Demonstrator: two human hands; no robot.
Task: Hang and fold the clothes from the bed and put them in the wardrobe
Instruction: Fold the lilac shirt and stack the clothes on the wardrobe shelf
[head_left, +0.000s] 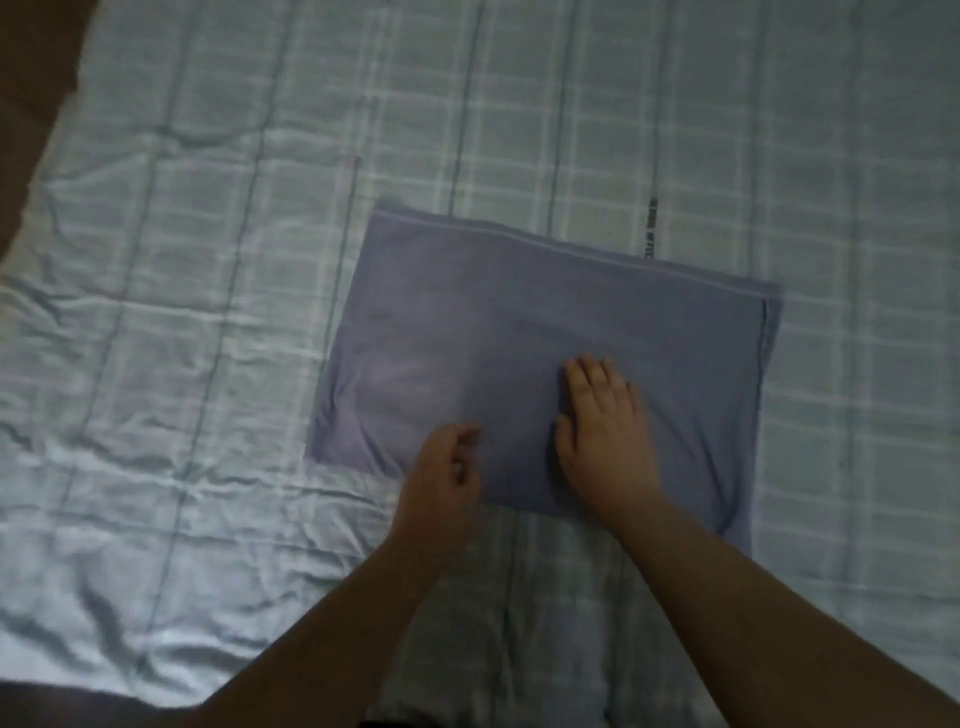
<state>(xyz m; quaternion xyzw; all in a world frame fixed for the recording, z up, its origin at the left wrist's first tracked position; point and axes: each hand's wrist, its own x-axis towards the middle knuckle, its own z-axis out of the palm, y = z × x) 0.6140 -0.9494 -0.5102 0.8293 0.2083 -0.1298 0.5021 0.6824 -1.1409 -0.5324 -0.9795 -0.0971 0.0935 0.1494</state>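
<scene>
The folded garment (545, 332) lies flat on the bed (182, 312), near its middle. On the garment's near half rests the right hand (605, 431), palm down. The left hand (441, 473) is at the garment's near edge, left of the right hand.

Two bare forearms, left hand (441, 467) and right hand (605, 431), no sleeves.

The bed (519, 130) is covered by a pale blue checked sheet (182, 338), wrinkled toward the left side. A blue-grey folded garment (467, 322) lies flat on the sheet near the centre, its stitched hem along the far edge.
</scene>
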